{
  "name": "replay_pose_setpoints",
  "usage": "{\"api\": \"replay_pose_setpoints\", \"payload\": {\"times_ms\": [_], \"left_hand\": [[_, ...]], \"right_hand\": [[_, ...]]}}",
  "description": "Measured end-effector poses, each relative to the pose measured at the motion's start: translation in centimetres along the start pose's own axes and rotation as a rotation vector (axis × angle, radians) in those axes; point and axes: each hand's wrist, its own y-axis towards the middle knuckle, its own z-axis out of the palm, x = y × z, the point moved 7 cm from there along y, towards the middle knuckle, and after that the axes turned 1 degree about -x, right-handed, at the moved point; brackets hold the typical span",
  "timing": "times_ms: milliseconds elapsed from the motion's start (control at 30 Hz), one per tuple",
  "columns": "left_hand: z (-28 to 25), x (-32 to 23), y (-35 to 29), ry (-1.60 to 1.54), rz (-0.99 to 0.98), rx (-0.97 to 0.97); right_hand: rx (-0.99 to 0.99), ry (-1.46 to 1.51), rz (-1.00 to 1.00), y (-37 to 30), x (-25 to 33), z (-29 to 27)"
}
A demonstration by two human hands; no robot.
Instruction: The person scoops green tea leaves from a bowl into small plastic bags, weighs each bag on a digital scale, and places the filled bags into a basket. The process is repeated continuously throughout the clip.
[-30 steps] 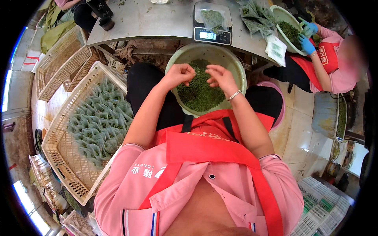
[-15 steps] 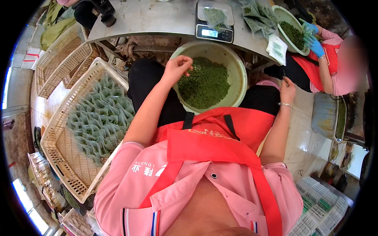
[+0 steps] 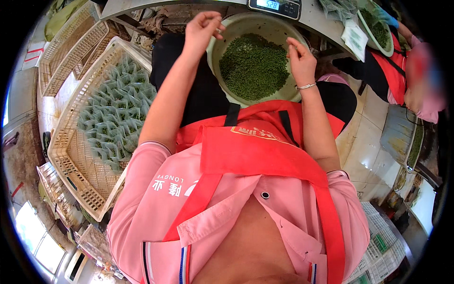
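Between my knees stands a pale green basin (image 3: 294, 90) holding a heap of small green granules (image 3: 253, 66). My left hand (image 3: 203, 31) is raised at the basin's far left rim, fingers bent and a little apart, with nothing visible in them. Over the right rim is my right hand (image 3: 301, 60), a bracelet at its wrist. Its fingers are loosely bent and apart, and I see nothing held there. Beyond the basin, a digital scale (image 3: 275, 6) sits at the edge of the metal table (image 3: 318, 24); its top is cut off by the view.
To my left, a beige plastic crate (image 3: 71, 156) holds many small filled clear bags (image 3: 116, 113). Empty-looking crates (image 3: 66, 57) stand behind it. At the far right, a co-worker's blue-gloved hand (image 3: 385, 16) is at another basin (image 3: 388, 46). Flat white packets (image 3: 354, 39) overhang the table edge.
My right hand has come from beside my right knee to the basin's right rim. My left hand has shifted farther out. The whole view has tilted, so the table and basin appear higher.
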Motion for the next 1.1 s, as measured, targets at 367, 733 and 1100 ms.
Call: {"api": "replay_pose_setpoints", "payload": {"times_ms": [367,733,1100], "left_hand": [[-1.8,-1.4,6.1,0.025,0.032,-0.192],[1.9,-5.8,5.1,1.063,0.694,-0.305],[2.7,-2.1,5.9,1.046,0.163,-0.086]], "right_hand": [[-0.025,-0.384,-0.203,8.2,5.8,3.8],[0.194,-0.775,-0.476,14.2,13.0,6.6],[0.695,-0.858,-0.338,11.0,13.9,13.4]]}}
